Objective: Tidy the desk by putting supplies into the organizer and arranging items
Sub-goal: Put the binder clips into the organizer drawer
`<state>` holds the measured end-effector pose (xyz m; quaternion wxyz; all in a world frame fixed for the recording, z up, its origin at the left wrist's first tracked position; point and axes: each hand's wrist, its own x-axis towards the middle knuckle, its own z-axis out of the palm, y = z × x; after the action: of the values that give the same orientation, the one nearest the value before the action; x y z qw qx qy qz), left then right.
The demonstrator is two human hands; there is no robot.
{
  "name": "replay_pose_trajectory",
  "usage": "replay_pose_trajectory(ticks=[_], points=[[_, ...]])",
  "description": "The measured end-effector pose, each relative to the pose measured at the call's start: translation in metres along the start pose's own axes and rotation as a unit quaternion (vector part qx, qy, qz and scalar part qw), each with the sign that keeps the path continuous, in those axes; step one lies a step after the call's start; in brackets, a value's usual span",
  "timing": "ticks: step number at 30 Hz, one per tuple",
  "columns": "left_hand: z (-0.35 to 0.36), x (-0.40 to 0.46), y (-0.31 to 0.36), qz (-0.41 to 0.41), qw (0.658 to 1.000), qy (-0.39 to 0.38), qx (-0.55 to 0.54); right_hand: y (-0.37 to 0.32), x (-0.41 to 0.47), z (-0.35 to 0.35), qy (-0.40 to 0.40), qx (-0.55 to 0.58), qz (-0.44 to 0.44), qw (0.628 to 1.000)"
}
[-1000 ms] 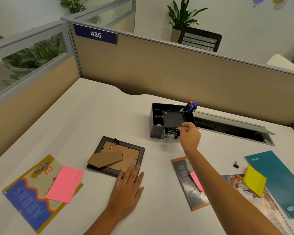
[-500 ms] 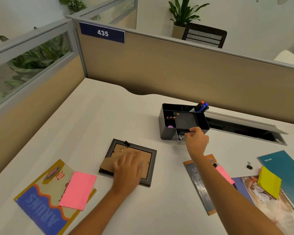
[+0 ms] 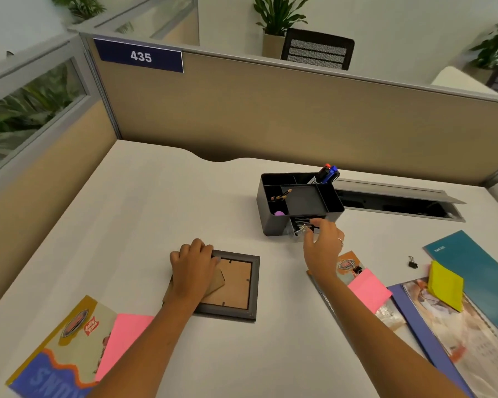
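Pink sticky pad (image 3: 124, 340) sits way over on the left, lying on top of a colourful magazine (image 3: 55, 354) at the near-left corner of the white desk (image 3: 156, 196). Next over is a dark picture frame (image 3: 236, 285), face down so you see the brown backing and its cardboard stand. The left hand (image 3: 193, 268) is on the frame's far-left corner with fingers curled over the edge, gripping it, palm covering part of the stand.

Moving right, the black desk organizer (image 3: 270, 222) stands further back on the desk. Pencils (image 3: 281, 195) and something purple are in its left compartment, markers (image 3: 327, 173) with red and blue caps stick up from the back right one, and a bunch of binder clips (image 3: 301, 228) lies in the small front section. The right hand (image 3: 325, 245) is right at that front section, thumb and fingers bent together at the clips; can't really tell if it's pinching one or just touching them. There's a ring on one finger.

Under the right forearm there's a booklet (image 3: 347, 264) with another pink sticky pad (image 3: 368, 288) on it and a small black clip at its top. One loose binder clip (image 3: 412, 262) lies on the desk just beyond. Far right: yellow sticky notes (image 3: 446, 285) on a calendar (image 3: 472, 340), next to a teal notebook (image 3: 477, 271).
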<state>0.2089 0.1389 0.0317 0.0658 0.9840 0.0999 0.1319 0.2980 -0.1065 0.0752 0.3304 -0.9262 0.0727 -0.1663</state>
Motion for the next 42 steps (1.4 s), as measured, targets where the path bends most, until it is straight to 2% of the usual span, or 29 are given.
replay_pose_trajectory(ticks=[3, 5, 8, 10, 12, 14, 17, 19, 22, 25, 28, 29, 31, 34, 36, 39, 42], points=[[-0.001, -0.001, 0.004, -0.005, 0.998, 0.007, -0.062, -0.002, -0.009, -0.002, 0.017, 0.016, -0.018, 1.000], [-0.007, -0.002, 0.013, -0.010, 0.990, 0.018, -0.142, -0.007, -0.018, -0.005, 0.026, 0.042, -0.043, 0.998], [-0.028, -0.002, 0.040, -0.046, 0.938, -0.013, -0.342, -0.020, -0.037, -0.014, -0.021, 0.133, -0.061, 0.989], [-0.041, -0.003, 0.063, -0.057, 0.904, -0.004, -0.424, -0.030, -0.055, -0.022, -0.103, 0.225, 0.008, 0.969], [-0.051, -0.007, 0.085, -0.054, 0.881, 0.018, -0.470, -0.039, -0.072, -0.031, -0.210, 0.312, 0.114, 0.920], [-0.057, -0.012, 0.105, -0.066, 0.859, 0.020, -0.507, -0.044, -0.083, -0.040, -0.310, 0.390, 0.192, 0.846], [-0.059, -0.019, 0.128, -0.097, 0.834, 0.020, -0.542, -0.039, -0.084, -0.051, -0.372, 0.491, 0.241, 0.750], [-0.059, -0.021, 0.142, -0.109, 0.818, 0.024, -0.564, -0.030, -0.080, -0.058, -0.372, 0.514, 0.257, 0.729], [-0.057, -0.022, 0.159, -0.124, 0.794, 0.010, -0.595, -0.015, -0.069, -0.066, -0.348, 0.519, 0.298, 0.722], [-0.052, -0.022, 0.174, -0.115, 0.797, -0.030, -0.592, -0.003, -0.047, -0.077, -0.310, 0.518, 0.323, 0.729], [-0.038, -0.026, 0.183, -0.113, 0.821, -0.082, -0.554, 0.008, -0.012, -0.089, -0.265, 0.513, 0.325, 0.749], [-0.030, -0.029, 0.185, -0.112, 0.836, -0.097, -0.528, 0.012, 0.000, -0.093, -0.252, 0.499, 0.312, 0.768], [-0.012, -0.035, 0.187, -0.094, 0.877, -0.128, -0.454, 0.020, 0.023, -0.096, -0.230, 0.437, 0.259, 0.830], [0.014, -0.046, 0.191, -0.035, 0.930, -0.205, -0.301, 0.028, 0.049, -0.090, -0.207, 0.296, 0.133, 0.923], [0.027, -0.054, 0.193, 0.004, 0.950, -0.225, -0.218, 0.030, 0.062, -0.081, -0.197, 0.205, 0.035, 0.958], [0.038, -0.065, 0.196, 0.073, 0.972, -0.207, -0.084, 0.032, 0.072, -0.066, -0.205, 0.120, -0.057, 0.970], [0.045, -0.073, 0.198, 0.100, 0.975, -0.196, -0.035, 0.036, 0.078, -0.052, -0.221, 0.078, -0.077, 0.969]])
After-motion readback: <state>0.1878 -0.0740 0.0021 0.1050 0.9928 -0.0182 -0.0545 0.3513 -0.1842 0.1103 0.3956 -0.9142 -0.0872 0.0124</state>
